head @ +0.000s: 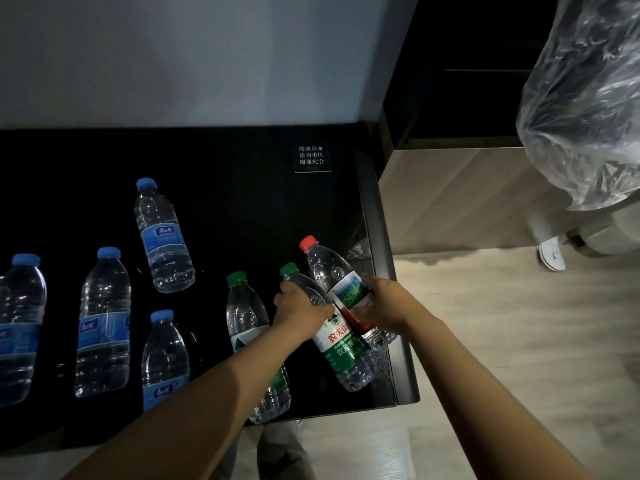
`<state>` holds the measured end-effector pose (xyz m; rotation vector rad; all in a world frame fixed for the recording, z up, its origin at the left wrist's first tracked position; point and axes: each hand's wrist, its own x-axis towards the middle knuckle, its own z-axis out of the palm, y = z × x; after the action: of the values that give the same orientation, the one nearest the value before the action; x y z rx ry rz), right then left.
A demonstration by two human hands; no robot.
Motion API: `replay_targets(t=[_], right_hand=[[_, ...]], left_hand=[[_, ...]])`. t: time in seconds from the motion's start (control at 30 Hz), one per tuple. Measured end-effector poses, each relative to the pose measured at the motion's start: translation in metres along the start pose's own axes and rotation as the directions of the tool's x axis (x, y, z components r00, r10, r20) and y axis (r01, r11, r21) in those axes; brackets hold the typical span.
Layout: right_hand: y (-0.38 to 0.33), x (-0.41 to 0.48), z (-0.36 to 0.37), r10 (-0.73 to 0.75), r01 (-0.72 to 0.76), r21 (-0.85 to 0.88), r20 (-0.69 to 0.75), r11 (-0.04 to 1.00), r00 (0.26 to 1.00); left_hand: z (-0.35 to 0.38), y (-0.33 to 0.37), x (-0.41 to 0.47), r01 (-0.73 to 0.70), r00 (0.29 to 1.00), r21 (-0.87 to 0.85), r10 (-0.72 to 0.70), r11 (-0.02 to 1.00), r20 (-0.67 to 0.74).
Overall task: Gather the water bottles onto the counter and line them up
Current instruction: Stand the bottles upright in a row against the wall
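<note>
Lining-up seems underway: at the black counter [242, 202]'s right end the left hand [299, 311] curls its fingers round a green-capped bottle [341, 344], the right hand [379, 303] round the red-capped bottle [332, 268], and both next need squaring beside the blue-capped bottles [162, 237].

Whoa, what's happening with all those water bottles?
A person is sorting clear plastic water bottles on a glossy black counter. The left hand grips a green-capped bottle and the right hand grips a red-capped bottle, both lying near the counter's right edge. A second green-capped bottle and four blue-capped bottles lie scattered to the left, not lined up yet.
</note>
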<state>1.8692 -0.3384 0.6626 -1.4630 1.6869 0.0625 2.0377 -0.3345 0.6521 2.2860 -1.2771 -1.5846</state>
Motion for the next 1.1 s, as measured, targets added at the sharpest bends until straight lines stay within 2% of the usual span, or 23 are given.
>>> replay_targets(t=[0.13,0.23,0.37,0.53,0.8,1.1], right_hand=[[0.003,-0.007,0.003,0.006,-0.005,0.056,-0.02,0.998,1.0],[0.0,-0.015,0.006,0.0,0.008,0.091,-0.083,0.996,0.997],[-0.006,-0.031,0.005,0.026,0.004,0.184,-0.16,0.983,0.987],[-0.038,-0.054,-0.006,-0.036,0.101,0.296,-0.216,0.95,0.976],[-0.153,-0.074,0.006,-0.241,0.329,0.329,-0.28,0.885,0.929],[-0.326,-0.094,0.097,-0.451,0.532,0.39,-0.285,0.752,0.846]], left_hand=[[-0.009,0.0,-0.003,-0.05,0.999,0.022,0.05,0.999,-0.013],[-0.019,0.003,-0.012,-0.158,0.986,0.05,0.16,0.986,-0.048],[-0.042,0.003,-0.031,-0.297,0.953,0.087,0.3,0.951,-0.03],[-0.092,-0.003,-0.054,-0.37,0.927,0.035,0.372,0.928,-0.051],[-0.202,-0.039,-0.09,-0.515,0.846,-0.091,0.488,0.852,-0.216],[-0.362,-0.16,-0.139,-0.595,0.747,-0.097,0.504,0.798,-0.433]])
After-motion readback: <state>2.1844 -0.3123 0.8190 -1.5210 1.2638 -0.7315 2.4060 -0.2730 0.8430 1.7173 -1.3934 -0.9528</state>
